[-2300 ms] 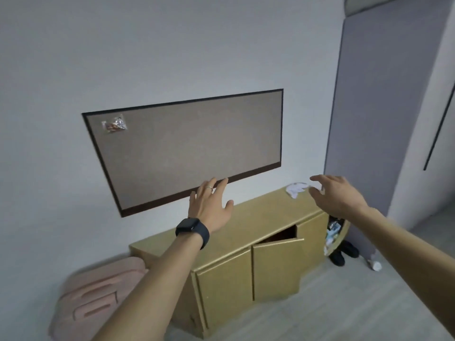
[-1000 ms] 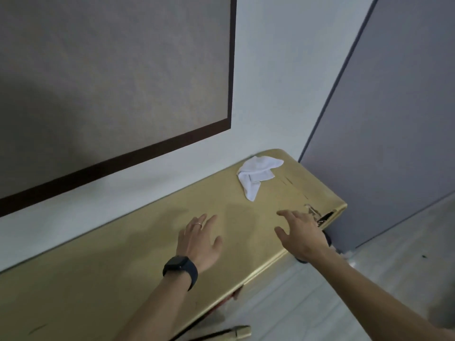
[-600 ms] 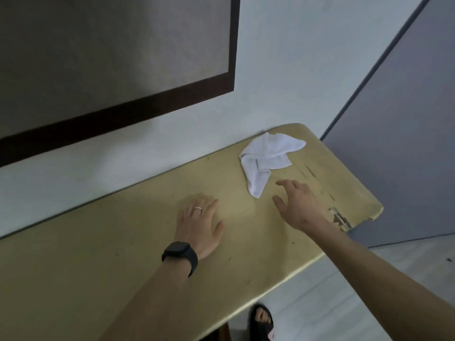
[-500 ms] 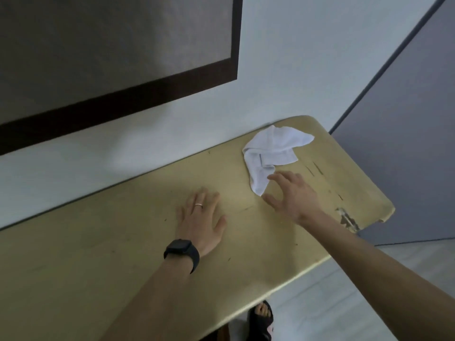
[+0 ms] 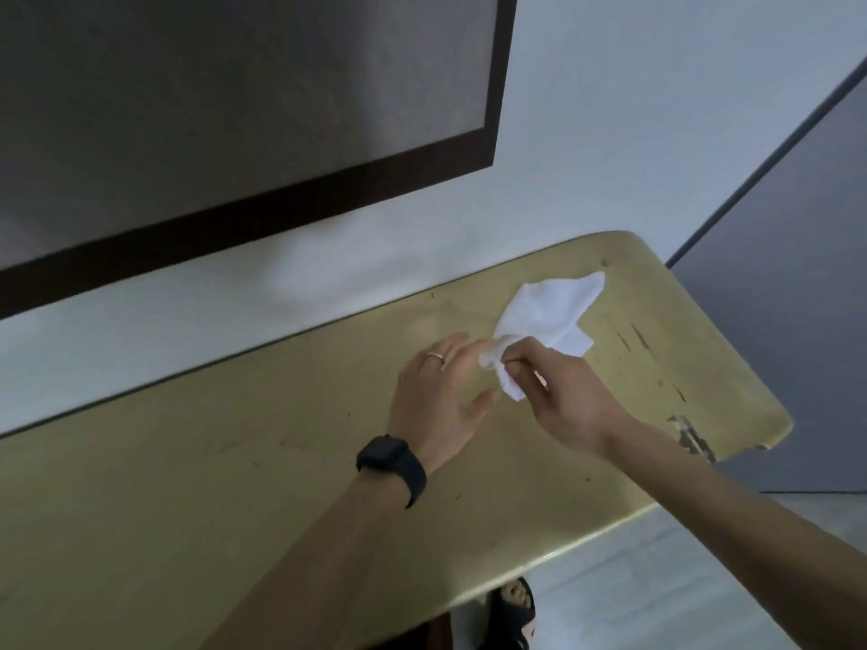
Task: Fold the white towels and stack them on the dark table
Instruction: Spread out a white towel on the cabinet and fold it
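On the yellow cabinet top [image 5: 234, 509], out at two o'clock, lies the white towel [image 5: 549, 312] — crumpled, creased. My right hand [image 5: 567, 396] pinches its near corner (thumb against curled fingers); my left hand [image 5: 436, 401], fingers straight, is at that corner's nine o'clock.

Bare forearms, a few accessories
Black watch [image 5: 391, 464] on left wrist, ring [image 5: 435, 357] right beside the grip, black sandal [image 5: 513, 616] well below.

Right hand [image 5: 563, 396] pinching the near corner of a crumpled white towel [image 5: 549, 312] on the yellowish tabletop [image 5: 234, 485], left hand [image 5: 436, 401] spread open just beside it, black watch [image 5: 391, 464] on that wrist.
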### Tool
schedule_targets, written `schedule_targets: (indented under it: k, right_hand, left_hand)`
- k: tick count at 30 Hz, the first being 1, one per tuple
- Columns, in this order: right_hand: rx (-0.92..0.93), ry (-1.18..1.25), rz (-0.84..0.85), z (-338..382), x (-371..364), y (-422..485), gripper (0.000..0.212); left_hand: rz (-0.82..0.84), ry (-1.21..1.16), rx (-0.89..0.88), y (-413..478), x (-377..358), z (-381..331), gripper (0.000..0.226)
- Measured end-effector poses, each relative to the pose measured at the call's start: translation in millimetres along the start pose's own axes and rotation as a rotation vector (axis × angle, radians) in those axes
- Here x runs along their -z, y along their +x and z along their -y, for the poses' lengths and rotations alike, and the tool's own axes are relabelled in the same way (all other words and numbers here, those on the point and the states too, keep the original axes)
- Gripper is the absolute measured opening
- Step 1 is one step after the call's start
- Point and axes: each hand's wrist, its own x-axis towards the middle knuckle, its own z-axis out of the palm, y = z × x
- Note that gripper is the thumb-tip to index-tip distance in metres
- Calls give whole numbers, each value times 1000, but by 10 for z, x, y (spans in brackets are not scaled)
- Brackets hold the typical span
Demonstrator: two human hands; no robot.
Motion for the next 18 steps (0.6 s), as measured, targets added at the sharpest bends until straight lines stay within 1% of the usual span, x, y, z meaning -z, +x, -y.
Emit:
schedule_targets:
  k: [2,3,6,8,12,14,16,18]
  right_hand:
    - [6,66,-22,292,203,-64,16]
    - [-1,73,-45,422,300,-87,15]
    - [4,-10,-101,811,567,-187,12]
    - [25,-81,-75,1114,694,-279,18]
    - [57,-237,-34,1645,876,-446,26]
    - [51,-268,-50,1824,932,-522,27]
    - [30,-296,-65,1943,934,-636,26]
    - [26,-340,-60,2001,874,-749,25]
  left_hand:
    - [-33,-115,6,-16,243,-173,25]
    - [-21,-151,30,-42,374,-235,19]
    - [20,-171,80,-209,819,-368,14]
    - [40,-176,66,-373,1175,-454,12]
    - [137,17,-18,-749,1748,-516,12]
    - [182,133,-34,-969,1928,-461,21]
    - [194,197,16,-1217,2087,-333,27]
    - [195,270,62,-1465,2228,-168,27]
